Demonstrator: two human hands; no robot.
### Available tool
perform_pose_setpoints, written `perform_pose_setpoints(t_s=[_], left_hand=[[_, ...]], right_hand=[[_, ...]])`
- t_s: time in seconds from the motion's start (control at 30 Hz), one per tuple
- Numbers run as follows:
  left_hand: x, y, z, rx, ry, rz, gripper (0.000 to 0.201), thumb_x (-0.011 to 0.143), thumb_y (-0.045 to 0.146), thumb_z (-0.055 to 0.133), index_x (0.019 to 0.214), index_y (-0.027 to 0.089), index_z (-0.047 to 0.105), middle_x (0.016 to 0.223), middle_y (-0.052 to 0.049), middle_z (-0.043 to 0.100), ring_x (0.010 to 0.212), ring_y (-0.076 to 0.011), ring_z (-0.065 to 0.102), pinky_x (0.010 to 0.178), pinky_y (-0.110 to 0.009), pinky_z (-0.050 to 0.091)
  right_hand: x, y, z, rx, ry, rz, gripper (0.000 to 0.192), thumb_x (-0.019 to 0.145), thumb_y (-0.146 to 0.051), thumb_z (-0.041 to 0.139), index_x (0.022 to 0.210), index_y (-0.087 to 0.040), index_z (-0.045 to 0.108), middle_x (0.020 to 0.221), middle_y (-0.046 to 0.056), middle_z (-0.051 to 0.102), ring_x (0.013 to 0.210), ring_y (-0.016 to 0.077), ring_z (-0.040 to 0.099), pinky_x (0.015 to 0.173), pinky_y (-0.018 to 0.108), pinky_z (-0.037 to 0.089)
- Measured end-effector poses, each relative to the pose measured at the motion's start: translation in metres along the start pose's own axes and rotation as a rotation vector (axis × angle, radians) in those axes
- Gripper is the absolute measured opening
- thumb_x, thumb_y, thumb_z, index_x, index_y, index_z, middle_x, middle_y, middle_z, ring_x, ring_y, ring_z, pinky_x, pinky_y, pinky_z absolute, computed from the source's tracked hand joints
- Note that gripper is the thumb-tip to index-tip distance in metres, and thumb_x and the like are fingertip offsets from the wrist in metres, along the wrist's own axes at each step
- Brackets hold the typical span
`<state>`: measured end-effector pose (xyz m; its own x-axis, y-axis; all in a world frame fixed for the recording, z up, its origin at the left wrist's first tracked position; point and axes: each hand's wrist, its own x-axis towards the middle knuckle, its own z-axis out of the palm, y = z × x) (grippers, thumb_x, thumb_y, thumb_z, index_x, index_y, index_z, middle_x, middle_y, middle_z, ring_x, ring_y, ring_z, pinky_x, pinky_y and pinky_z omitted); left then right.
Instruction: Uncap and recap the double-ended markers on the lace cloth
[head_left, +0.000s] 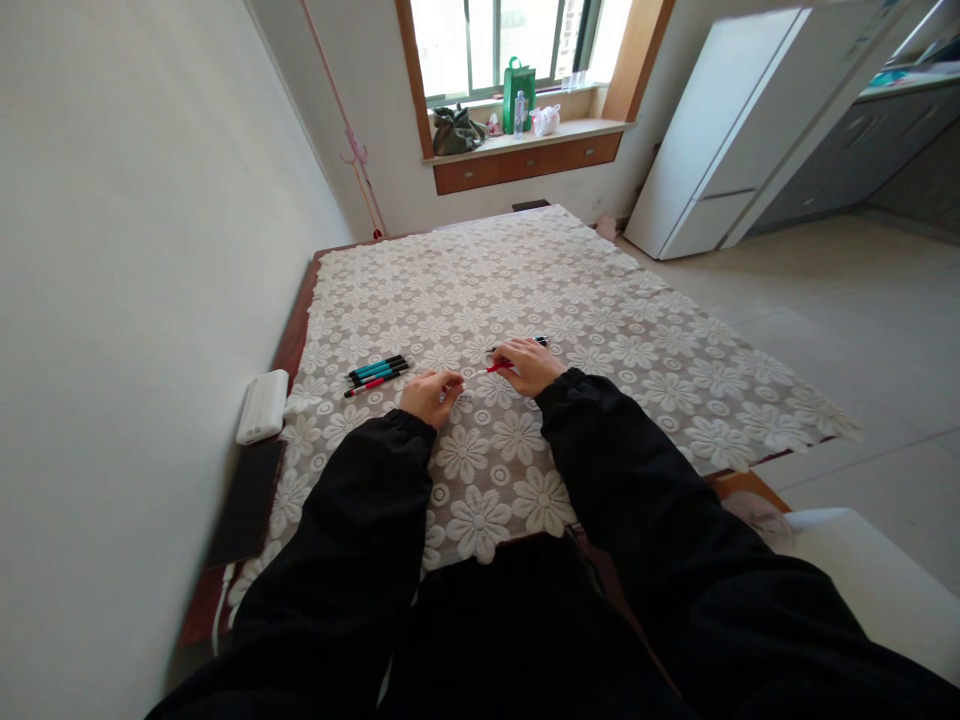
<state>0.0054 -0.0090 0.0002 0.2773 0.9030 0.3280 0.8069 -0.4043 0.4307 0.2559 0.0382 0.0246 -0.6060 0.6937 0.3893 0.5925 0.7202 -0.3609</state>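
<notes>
My right hand [531, 368] is closed in a pinch on a red pen part [497, 367], which points left toward my other hand. My left hand [429, 398] has its thumb and fingers pinched together just left of it. A thin pale piece seems to run between the two hands, too small to make out clearly. Left of my left hand, several teal and black pens [377, 367] lie side by side with a red pen [373, 384] nearest me. Behind my right hand, dark pen pieces [541, 341] lie partly hidden.
A white lace tablecloth [480, 520] covers the table. Along the left edge lie a white power bank [262, 406] and a dark flat slab [246, 503] with a white cable by it. Bags [519, 95] stand on the far windowsill; a white fridge [716, 130] is at right.
</notes>
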Motion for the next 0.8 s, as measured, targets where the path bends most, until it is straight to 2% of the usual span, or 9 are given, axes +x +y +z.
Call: perform_pose_setpoints(t_s=[0.8], left_hand=[[0.0006, 0.0022, -0.0014, -0.013, -0.008, -0.002, 0.018, 0.088, 0.032, 0.061, 0.099, 0.024, 0.072, 0.085, -0.004, 0.071, 0.078, -0.0175, 0.067, 0.08, -0.032, 0.053]], right_hand=[[-0.0005, 0.0014, 0.003, 0.007, 0.013, -0.04, 0.008, 0.085, -0.021, 0.058, 0.092, -0.02, 0.062, 0.094, 0.007, 0.068, 0.091, 0.0226, 0.06, 0.087, 0.034, 0.042]])
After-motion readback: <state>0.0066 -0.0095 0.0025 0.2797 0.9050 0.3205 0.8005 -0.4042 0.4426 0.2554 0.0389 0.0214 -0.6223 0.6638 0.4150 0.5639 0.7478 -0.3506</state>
